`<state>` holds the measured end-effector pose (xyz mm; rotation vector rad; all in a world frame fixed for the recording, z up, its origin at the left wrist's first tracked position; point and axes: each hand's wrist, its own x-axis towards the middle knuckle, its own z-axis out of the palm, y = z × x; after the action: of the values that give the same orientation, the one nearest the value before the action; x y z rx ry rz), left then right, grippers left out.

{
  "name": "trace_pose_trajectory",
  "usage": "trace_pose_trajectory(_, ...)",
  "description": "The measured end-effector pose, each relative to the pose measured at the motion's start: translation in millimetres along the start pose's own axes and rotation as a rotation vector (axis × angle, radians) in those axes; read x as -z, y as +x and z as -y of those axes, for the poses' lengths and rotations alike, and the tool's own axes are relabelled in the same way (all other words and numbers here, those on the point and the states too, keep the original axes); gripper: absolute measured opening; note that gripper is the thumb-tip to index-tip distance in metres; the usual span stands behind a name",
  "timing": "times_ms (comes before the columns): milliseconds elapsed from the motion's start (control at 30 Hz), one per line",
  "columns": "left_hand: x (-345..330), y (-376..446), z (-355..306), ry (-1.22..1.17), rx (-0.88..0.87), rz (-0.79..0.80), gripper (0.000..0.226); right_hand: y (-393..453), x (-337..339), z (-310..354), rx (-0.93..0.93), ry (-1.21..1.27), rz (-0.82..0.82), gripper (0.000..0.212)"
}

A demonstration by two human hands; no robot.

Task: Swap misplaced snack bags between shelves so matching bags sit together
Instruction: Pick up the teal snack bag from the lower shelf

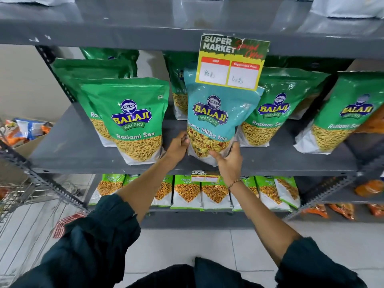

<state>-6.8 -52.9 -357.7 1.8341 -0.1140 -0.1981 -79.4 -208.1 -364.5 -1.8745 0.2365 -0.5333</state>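
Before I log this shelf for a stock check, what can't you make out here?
Head view:
- Prices on the tag: handwriting too faint.
- Teal bag: top hidden by the tag, first letter by the left hand.
- Top-shelf white bags: cut off by the frame.
- Lower tag: too small.

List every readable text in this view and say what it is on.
"BALAJI WAFERS", "Khatta Mitha Mix": teal bag, first letter hidden
"BALAJI WAFERS", "Ratlami Sev": green bag
"SUPER MARKET": price tag; red script and handwritten prices unclear
"Chana": lower-shelf bags, rest blurred
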Motion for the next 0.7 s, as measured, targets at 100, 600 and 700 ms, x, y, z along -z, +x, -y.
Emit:
trace_pose_trajectory(100,-1.0,-19.9,-6.4,-0.001,-0.052,0.085,0.036,-17.2,19.3,2.6,-0.034,0.064,-0.01,0.058)
trace_pose_trajectory(600,29.4,-149.7,-60.8,0.026,-0.291,0.185,0.036,-104.5,92.1,64.5,0.033,0.339,0.082,0.042)
trace_pose_trajectory(700,44.5,-168.9,-86.6,0.016,-0.343,0.174,0.027,-107.3,102.5,92.0,0.096,0.342,0.108,0.044)
